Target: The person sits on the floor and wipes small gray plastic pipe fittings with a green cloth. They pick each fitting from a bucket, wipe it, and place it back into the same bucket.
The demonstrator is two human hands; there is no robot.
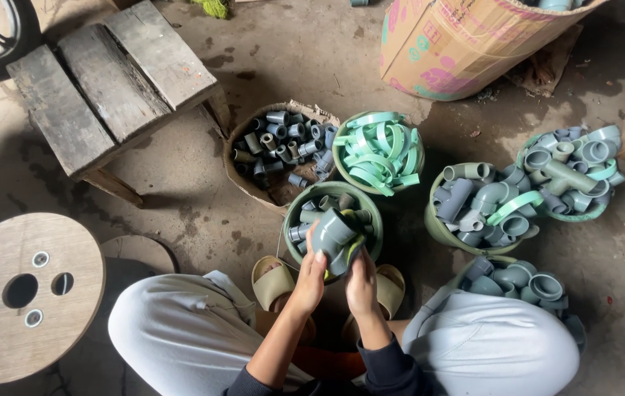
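Both of my hands hold one large grey plastic pipe fitting (pixel 333 236) above a green bucket (pixel 373 207) filled with smaller grey fittings. My left hand (pixel 308 280) grips its left side. My right hand (pixel 360 284) holds it from below, next to a yellow-green strip at the fitting's lower edge. I sit low, with my knees in light grey trousers on either side.
Around me stand a cardboard tub of small fittings (pixel 276 143), a bowl of green plastic bands (pixel 378 150), and three more containers of grey elbows and tees (pixel 477 209) (pixel 569 172) (pixel 521 282). A wooden stool (pixel 111 84), a round wooden spool (pixel 23 293) and a large cardboard drum (pixel 459 44) are nearby.
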